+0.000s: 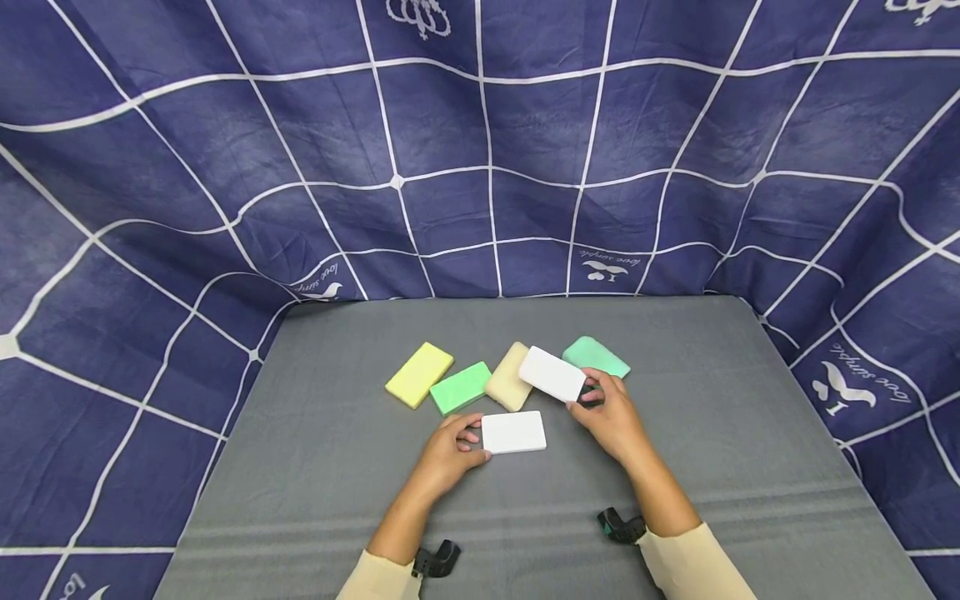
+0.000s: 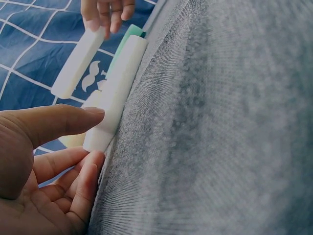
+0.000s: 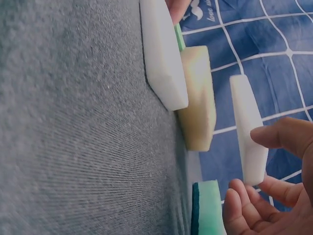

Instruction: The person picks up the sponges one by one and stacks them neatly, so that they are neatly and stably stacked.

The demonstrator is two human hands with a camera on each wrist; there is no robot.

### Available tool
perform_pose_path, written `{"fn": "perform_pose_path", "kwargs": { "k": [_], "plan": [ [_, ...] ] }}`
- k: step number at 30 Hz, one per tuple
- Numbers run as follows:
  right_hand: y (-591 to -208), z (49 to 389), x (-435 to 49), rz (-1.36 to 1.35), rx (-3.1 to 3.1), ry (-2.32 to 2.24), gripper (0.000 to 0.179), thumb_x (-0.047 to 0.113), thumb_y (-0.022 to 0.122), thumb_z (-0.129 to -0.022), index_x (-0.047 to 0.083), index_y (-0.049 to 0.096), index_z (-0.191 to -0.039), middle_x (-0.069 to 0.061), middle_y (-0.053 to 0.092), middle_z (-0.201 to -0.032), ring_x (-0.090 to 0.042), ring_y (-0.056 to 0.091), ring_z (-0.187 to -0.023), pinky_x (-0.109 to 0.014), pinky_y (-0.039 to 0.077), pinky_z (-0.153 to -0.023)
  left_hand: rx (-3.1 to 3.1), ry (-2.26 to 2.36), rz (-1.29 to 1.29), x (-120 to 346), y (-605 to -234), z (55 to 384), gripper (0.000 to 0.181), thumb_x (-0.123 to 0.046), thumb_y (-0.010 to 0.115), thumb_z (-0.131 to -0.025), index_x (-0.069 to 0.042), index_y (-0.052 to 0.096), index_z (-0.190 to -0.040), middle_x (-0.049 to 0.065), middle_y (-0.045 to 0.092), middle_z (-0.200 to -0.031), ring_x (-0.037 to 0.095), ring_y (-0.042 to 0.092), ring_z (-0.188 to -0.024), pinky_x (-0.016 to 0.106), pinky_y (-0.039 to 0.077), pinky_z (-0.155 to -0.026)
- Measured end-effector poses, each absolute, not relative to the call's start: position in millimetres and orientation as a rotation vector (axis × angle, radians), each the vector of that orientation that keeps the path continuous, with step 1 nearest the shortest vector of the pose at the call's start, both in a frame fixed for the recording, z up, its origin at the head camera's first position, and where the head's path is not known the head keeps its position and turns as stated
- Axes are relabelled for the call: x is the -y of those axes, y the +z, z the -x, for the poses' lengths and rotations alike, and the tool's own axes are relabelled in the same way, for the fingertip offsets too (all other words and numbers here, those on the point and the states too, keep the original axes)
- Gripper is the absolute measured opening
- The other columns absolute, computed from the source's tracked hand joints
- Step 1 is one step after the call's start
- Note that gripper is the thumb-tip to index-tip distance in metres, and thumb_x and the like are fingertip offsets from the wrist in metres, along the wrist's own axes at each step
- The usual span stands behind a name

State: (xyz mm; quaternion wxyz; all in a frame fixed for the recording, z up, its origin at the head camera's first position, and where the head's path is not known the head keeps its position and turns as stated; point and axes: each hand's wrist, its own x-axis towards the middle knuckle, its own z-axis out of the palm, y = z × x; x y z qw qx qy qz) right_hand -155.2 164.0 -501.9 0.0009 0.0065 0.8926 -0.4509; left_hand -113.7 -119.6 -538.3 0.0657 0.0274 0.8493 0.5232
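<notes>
Between thumb and fingers, my left hand (image 1: 444,457) pinches the left end of a white sponge block (image 1: 514,432) lying flat on the grey cloth. My right hand (image 1: 613,421) grips a second white sponge block (image 1: 552,373) by its right end. That second block (image 3: 249,127) is raised off the cloth, as the right wrist view shows. It overlaps a beige sponge (image 1: 506,385) in the head view. Beyond the right hand lies a teal sponge (image 1: 600,358) with a dark underside (image 3: 195,210).
Left of the beige sponge, a bright green sponge (image 1: 459,388) and a yellow sponge (image 1: 420,375) rest on the grey cloth-covered table (image 1: 315,467). A blue curtain (image 1: 540,208) with white lines hangs behind and at both sides.
</notes>
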Motion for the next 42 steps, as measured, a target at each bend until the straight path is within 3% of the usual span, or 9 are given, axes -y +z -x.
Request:
{"fn": "perform_pose_path", "kwargs": {
  "k": [6, 27, 42],
  "plan": [
    [-504.4, 149.8, -160.5, 0.116, -2.78, -1.48, 0.063, 0.01, 0.079, -0.086, 0.007, 0.051, -0.142, -0.016, 0.053, -0.131, -0.029, 0.063, -0.107, -0.022, 0.054, -0.076, -2.563, 1.588, -0.091, 120.2, -539.0, 114.2, 0.059, -0.005, 0.083, -0.078, -0.005, 0.064, -0.133, 0.009, 0.064, -0.119, 0.017, 0.062, -0.096, 0.023, 0.053, -0.079],
    [-516.9, 134.9, -148.4, 0.504, -2.657, -1.473, 0.066, 0.002, 0.08, -0.083, 0.005, 0.053, -0.143, -0.013, 0.057, -0.122, -0.022, 0.061, -0.103, -0.028, 0.055, -0.082, -2.571, 1.605, -0.125, 121.0, -540.2, 114.2, 0.059, -0.005, 0.083, -0.076, -0.004, 0.064, -0.133, 0.01, 0.064, -0.119, 0.016, 0.062, -0.095, 0.022, 0.053, -0.079],
    [-524.6, 131.7, -140.6, 0.572, -2.67, -1.378, 0.063, 0.003, 0.08, -0.081, 0.006, 0.057, -0.14, -0.013, 0.059, -0.123, -0.023, 0.061, -0.103, -0.028, 0.054, -0.084, -2.564, 1.61, -0.131, 120.5, -539.6, 115.1, 0.06, -0.005, 0.085, -0.076, 0.0, 0.063, -0.133, 0.011, 0.064, -0.119, 0.018, 0.061, -0.096, 0.022, 0.052, -0.079]
  ]
}}
